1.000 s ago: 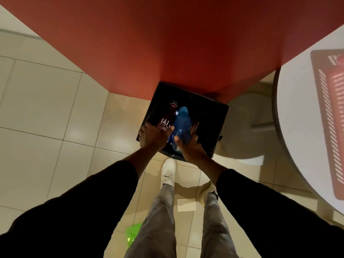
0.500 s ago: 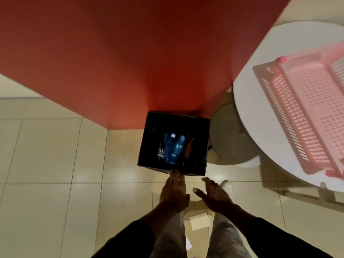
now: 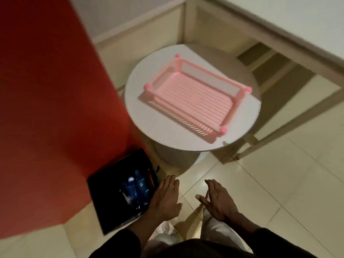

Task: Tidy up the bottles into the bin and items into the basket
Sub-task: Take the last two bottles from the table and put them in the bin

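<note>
Bottles (image 3: 138, 189) stand in black bin (image 3: 104, 185); pink basket (image 3: 195, 101) on table (image 3: 141, 112)

The left hand (image 3: 164, 199) and the right hand (image 3: 218, 202) are held out in front, side by side and apart, and hold nothing. The left's fingers lie straight toward 12 o'clock. The right's fingers spread toward 11 o'clock, thumb toward 9 o'clock. Both seem palm-down, though the view is blurred.
</note>
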